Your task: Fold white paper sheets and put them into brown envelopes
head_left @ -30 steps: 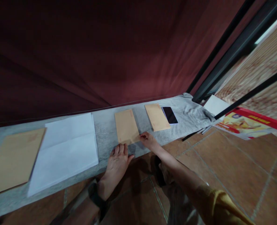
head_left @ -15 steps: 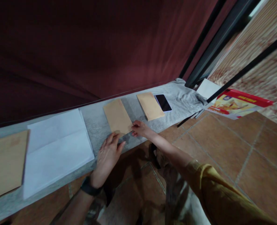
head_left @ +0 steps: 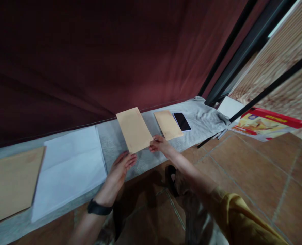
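Note:
My right hand (head_left: 159, 144) pinches the near right corner of a small tan envelope (head_left: 134, 129) and holds it lifted off the grey cloth-covered ledge (head_left: 115, 143). My left hand (head_left: 120, 166) hovers just below the envelope's near left corner, fingers stretched out, holding nothing. A second small tan envelope (head_left: 168, 125) lies flat to the right, next to a black phone (head_left: 181, 121).
White sheets of paper (head_left: 69, 166) lie on the ledge to the left, with a large tan envelope (head_left: 11, 183) beyond them. A dark red curtain (head_left: 89, 61) hangs behind. A colourful red and yellow box (head_left: 263, 124) and white paper (head_left: 229, 106) sit at right; tiled floor (head_left: 242, 170) lies below.
The envelope lay flat on the ledge under both hands. My right hand has now raised it off the cloth, and my left hand has come off it and opened.

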A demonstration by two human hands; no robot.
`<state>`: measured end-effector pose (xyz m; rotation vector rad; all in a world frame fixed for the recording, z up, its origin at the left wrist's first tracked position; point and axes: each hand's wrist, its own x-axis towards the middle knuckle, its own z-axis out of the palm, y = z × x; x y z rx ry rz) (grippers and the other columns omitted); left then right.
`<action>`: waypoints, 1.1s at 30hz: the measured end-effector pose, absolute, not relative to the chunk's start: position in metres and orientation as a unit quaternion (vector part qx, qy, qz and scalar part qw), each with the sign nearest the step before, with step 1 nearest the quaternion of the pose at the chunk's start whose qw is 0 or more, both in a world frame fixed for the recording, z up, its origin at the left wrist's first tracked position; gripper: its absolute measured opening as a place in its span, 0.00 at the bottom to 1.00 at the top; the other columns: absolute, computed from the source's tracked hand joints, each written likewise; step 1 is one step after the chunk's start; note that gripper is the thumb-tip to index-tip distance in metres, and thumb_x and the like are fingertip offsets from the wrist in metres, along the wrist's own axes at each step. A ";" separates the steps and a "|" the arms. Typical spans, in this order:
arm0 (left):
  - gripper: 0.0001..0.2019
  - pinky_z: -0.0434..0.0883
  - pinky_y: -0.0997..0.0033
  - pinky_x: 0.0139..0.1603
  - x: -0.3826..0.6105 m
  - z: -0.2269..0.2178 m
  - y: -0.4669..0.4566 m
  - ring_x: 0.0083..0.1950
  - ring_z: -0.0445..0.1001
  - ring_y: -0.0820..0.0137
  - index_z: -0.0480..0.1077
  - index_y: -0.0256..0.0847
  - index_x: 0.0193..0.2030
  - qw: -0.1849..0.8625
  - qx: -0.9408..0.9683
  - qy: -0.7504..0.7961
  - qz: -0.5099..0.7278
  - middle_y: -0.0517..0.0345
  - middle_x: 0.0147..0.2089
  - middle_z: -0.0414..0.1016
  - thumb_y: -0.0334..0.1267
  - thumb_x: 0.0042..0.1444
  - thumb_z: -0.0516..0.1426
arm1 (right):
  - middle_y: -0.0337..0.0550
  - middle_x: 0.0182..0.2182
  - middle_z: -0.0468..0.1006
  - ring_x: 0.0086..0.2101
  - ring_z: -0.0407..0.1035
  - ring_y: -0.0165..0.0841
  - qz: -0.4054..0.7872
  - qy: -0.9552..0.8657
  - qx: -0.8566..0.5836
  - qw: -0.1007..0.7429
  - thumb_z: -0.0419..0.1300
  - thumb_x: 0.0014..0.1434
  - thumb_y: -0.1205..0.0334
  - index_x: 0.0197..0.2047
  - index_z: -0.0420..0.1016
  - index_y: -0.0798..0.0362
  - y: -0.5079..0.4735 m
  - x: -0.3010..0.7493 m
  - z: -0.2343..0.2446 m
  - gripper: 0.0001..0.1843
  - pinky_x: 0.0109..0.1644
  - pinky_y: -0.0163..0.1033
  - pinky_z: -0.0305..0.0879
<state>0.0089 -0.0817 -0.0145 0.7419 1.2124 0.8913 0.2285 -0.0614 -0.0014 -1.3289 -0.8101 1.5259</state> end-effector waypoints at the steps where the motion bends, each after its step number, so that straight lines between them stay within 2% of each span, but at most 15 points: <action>1: 0.16 0.78 0.63 0.48 0.010 -0.012 -0.082 0.45 0.82 0.63 0.72 0.37 0.45 0.690 0.310 0.523 0.391 0.45 0.44 0.83 0.41 0.52 0.66 | 0.33 0.24 0.77 0.23 0.73 0.26 0.621 -0.332 -0.539 0.461 0.65 0.58 0.65 0.33 0.64 0.50 -0.062 0.227 -0.002 0.11 0.30 0.31 0.73; 4: 0.18 0.76 0.71 0.40 0.013 -0.007 -0.083 0.38 0.81 0.68 0.73 0.37 0.37 0.702 0.289 0.512 0.403 0.49 0.38 0.83 0.41 0.42 0.71 | 0.34 0.25 0.78 0.24 0.73 0.27 0.627 -0.337 -0.544 0.444 0.65 0.58 0.65 0.34 0.67 0.51 -0.064 0.221 -0.004 0.09 0.29 0.31 0.73; 7: 0.23 0.72 0.76 0.33 0.015 -0.008 -0.082 0.33 0.79 0.72 0.75 0.36 0.38 0.683 0.295 0.517 0.424 0.55 0.33 0.82 0.43 0.35 0.73 | 0.35 0.25 0.79 0.24 0.74 0.28 0.641 -0.340 -0.540 0.426 0.65 0.57 0.65 0.34 0.69 0.51 -0.066 0.217 -0.007 0.07 0.30 0.31 0.73; 10: 0.26 0.69 0.76 0.30 0.015 -0.010 -0.081 0.29 0.76 0.73 0.76 0.35 0.37 0.674 0.302 0.522 0.426 0.56 0.30 0.80 0.44 0.30 0.74 | 0.36 0.26 0.79 0.25 0.74 0.28 0.655 -0.330 -0.522 0.436 0.68 0.54 0.63 0.35 0.71 0.52 -0.069 0.215 -0.010 0.09 0.32 0.32 0.74; 15: 0.26 0.70 0.75 0.31 0.017 -0.010 -0.082 0.30 0.77 0.72 0.77 0.34 0.39 0.665 0.315 0.536 0.414 0.53 0.32 0.82 0.44 0.32 0.74 | 0.35 0.25 0.78 0.26 0.74 0.28 0.670 -0.314 -0.491 0.460 0.74 0.46 0.59 0.33 0.73 0.53 -0.070 0.216 -0.014 0.16 0.33 0.33 0.74; 19: 0.27 0.71 0.73 0.33 0.019 -0.006 -0.081 0.32 0.77 0.71 0.78 0.36 0.41 0.668 0.298 0.526 0.434 0.54 0.37 0.83 0.42 0.31 0.75 | 0.34 0.23 0.77 0.26 0.73 0.29 0.663 -0.308 -0.492 0.473 0.76 0.42 0.56 0.30 0.73 0.52 -0.068 0.216 -0.016 0.18 0.33 0.34 0.73; 24: 0.28 0.71 0.75 0.34 0.024 -0.001 -0.080 0.32 0.77 0.73 0.77 0.37 0.42 0.677 0.293 0.511 0.441 0.56 0.39 0.82 0.41 0.30 0.75 | 0.35 0.27 0.79 0.26 0.72 0.28 0.662 -0.293 -0.472 0.504 0.77 0.40 0.52 0.33 0.75 0.52 -0.070 0.217 -0.014 0.21 0.34 0.35 0.73; 33: 0.29 0.70 0.75 0.33 0.037 -0.003 -0.077 0.33 0.76 0.72 0.77 0.37 0.42 0.690 0.308 0.487 0.439 0.56 0.37 0.81 0.43 0.30 0.76 | 0.38 0.31 0.81 0.28 0.74 0.28 0.677 -0.279 -0.427 0.531 0.78 0.38 0.53 0.37 0.79 0.55 -0.075 0.216 -0.011 0.25 0.36 0.35 0.73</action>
